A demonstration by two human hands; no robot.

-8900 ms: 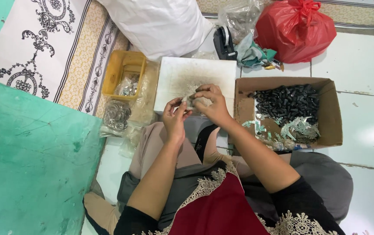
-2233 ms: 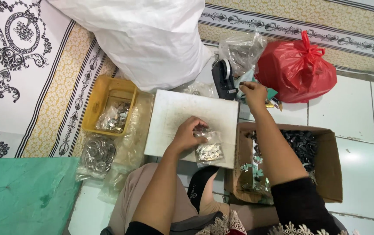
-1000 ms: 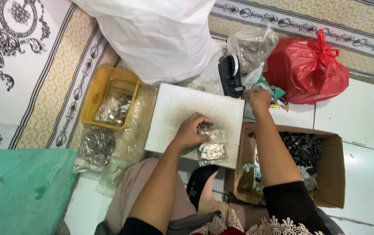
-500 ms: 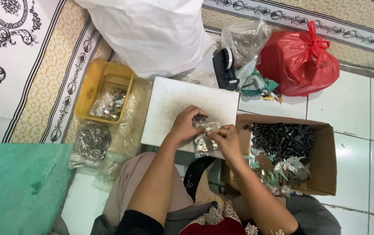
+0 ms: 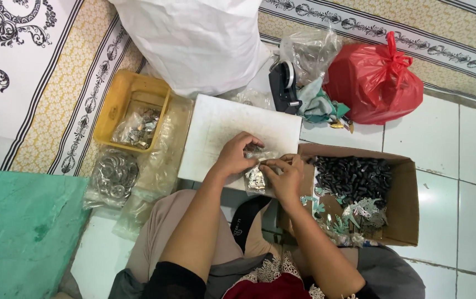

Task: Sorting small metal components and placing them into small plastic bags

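Item: small clear bag (image 5: 257,176) of little metal pieces — I see it pinched between both hands at the near edge of the white board (image 5: 232,130), long axis running from the board toward my lap.
Left hand (image 5: 234,158): fingers closed on the bag's upper left, over the board.
Right hand (image 5: 285,175): closed on its top edge — just right of the board, beside the cardboard box (image 5: 401,218).
Neither hand is nearer; both touch the bag.

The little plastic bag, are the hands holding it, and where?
Yes. Both hands, left hand and right hand, pinch the small clear bag at its top edge.
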